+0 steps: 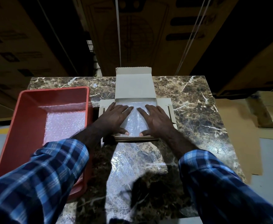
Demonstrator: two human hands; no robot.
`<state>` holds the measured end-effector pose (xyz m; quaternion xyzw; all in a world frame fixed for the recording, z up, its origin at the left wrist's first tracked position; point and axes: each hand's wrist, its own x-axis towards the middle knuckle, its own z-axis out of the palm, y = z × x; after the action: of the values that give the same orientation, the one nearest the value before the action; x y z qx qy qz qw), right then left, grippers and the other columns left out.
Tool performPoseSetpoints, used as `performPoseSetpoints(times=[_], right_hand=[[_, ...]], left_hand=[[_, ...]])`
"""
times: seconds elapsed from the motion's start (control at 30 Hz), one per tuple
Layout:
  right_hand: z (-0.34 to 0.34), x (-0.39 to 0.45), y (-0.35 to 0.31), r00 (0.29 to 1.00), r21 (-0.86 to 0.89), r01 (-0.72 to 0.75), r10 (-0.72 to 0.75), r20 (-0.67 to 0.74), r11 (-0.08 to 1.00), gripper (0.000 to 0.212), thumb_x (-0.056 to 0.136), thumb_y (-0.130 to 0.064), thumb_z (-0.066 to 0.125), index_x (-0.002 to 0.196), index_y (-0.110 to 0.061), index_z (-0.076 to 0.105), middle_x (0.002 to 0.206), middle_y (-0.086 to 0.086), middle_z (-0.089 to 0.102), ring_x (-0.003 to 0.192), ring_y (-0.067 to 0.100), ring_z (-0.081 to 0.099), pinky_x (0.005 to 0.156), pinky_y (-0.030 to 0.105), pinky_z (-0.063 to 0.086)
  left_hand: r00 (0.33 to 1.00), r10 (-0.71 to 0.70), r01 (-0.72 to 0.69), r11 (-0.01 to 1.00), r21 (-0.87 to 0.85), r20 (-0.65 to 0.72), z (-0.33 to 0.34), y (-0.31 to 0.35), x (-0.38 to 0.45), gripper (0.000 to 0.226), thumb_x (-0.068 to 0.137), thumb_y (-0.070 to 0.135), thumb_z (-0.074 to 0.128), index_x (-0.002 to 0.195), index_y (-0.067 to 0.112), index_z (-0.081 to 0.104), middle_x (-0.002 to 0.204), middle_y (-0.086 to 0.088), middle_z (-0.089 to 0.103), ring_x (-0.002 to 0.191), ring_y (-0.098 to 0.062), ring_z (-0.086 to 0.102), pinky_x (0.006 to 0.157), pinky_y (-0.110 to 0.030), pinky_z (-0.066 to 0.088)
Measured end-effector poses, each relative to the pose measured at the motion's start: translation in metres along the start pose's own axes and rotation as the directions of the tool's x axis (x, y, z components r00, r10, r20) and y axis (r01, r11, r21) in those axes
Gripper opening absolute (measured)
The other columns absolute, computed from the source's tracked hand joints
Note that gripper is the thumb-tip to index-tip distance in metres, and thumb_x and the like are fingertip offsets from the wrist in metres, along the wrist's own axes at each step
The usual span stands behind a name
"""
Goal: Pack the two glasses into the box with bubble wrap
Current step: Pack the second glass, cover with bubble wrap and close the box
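Count: 1 box (135,88), 1 red tray (27,110), 2 hands, at least 2 lots of bubble wrap, 0 bare glasses to be seen. If they're under the wrap in the box, can't tell.

The box is pale card, w/ its lid flap standing up at the far side and small side flaps spread out L and R. It sits mid-table, toward the far edge of the table (197,97). Both hands are flat inside it: left hand (114,118) and right hand (156,120), fingers straight and spread, palms down, pressing the bubble wrap (135,122) into the box. Fingertips nearly meet at the far end; thumbs lie along the near wall. Neither hand grips anything.

The wrap is clear, crinkly, shiny under the light. It runs out over the box's near wall and trails down the table toward the person; its near end goes dim and blurred.

The red tray is just beside the box on the L, nearly touching the left flap, and it overhangs the table's left edge. A second sheet of bubble wrap (64,123) lines its floor.

Room: bare marble top to the R of the box, up to the right edge. Near side is taken by the trailing wrap and two plaid sleeves. Big cartons (148,38) stand close behind the table's far edge; flattened cardboard (239,126) lies on the floor to the R.
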<state>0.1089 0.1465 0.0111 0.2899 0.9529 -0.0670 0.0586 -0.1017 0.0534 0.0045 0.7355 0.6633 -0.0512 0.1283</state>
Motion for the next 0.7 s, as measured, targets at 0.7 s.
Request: performPoseSetpoints(times=[0.7], right_hand=[[-0.011, -0.002, 0.010, 0.995, -0.030, -0.024, 0.027, 0.099, 0.999, 0.130, 0.069, -0.055, 0.083, 0.157, -0.001, 0.003, 0.158, 0.021, 0.027, 0.150, 0.031, 0.017, 0.121, 0.049, -0.004]], left_hand=[[0.990, -0.120, 0.123, 0.992, -0.036, 0.070, -0.004, 0.004, 0.012, 0.112, 0.073, 0.028, 0.084, 0.157, 0.008, 0.012, 0.148, -0.012, 0.040, 0.138, -0.028, 0.034, 0.121, -0.044, -0.004]])
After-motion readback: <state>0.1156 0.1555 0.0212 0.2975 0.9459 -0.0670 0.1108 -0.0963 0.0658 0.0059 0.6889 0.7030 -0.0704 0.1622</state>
